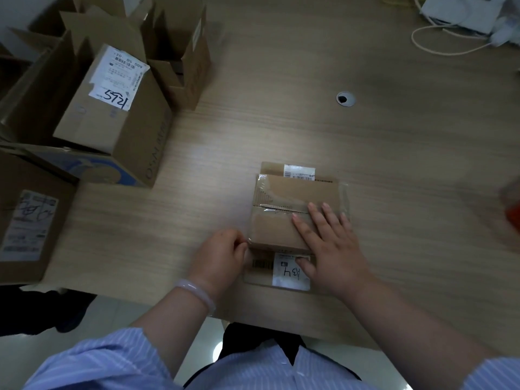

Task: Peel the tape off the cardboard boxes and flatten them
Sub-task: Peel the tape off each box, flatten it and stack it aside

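A small brown cardboard box [284, 201] lies on the wooden table [309, 130] in front of me, with clear tape across its top seam and white labels on its near and far flaps. My right hand [329, 243] presses flat on the box's top, fingers straight and spread, thumb on the near label. My left hand [222, 254] sits at the box's near left corner with its fingers curled, pinching at the edge there; whether tape is between the fingers is too small to tell.
Several larger cardboard boxes [112, 108] stand at the left of the table, some with open flaps and white shipping labels. A round cable hole [345, 98] is in the tabletop. A white cord [439, 49] and white items lie at the far right corner.
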The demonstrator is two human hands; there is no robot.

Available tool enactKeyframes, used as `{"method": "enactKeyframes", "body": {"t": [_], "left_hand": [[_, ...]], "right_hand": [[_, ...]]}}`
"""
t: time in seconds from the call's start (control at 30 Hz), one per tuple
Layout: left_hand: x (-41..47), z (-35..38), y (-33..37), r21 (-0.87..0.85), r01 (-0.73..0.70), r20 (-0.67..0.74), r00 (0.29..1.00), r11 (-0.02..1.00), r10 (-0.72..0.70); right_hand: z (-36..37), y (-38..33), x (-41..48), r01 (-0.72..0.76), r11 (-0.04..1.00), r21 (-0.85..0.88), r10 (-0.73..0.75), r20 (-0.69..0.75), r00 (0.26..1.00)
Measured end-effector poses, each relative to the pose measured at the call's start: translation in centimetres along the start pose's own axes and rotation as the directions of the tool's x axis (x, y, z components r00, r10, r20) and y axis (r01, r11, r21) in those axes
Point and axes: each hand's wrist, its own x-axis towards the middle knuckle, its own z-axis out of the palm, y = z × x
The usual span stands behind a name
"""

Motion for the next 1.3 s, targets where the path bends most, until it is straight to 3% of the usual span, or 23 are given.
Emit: {"method": "enactKeyframes", "body": {"t": [0.13,0.33,0.57,0.83,1.3], "left_hand": [[-1.1,0.6,0.9,-0.304,0.231,0.026,0.972,0.924,-0.234],[-1.3,0.9,1.9,-0.338,0.323,-0.039,0.933,0.884,-0.356],[-1.1,2.1,2.4,-0.558,0.423,0.042,0.874,0.714,-0.484],[-0.9,1.7,2.9,-0.561,0.41,-0.004,0.868,0.72,-0.497],[-1.9,1.3,2.2,-0.303,0.329,-0.145,0.912,0.894,-0.384]], "right_hand": [[0.1,0.0,0.0,-0.002,1.0,-0.014,0.002,0.005,1.0],[0.0,0.0,0.0,-0.005,1.0,-0.025,0.005,0.005,1.0],[0.1,0.0,0.1,-0.003,1.0,-0.018,0.003,-0.013,1.0],[0.1,0.0,0.1,-0.002,1.0,-0.014,0.002,0.002,1.0],[0.1,0.1,0.1,0.003,1.0,-0.013,-0.003,0.012,1.0]]}}
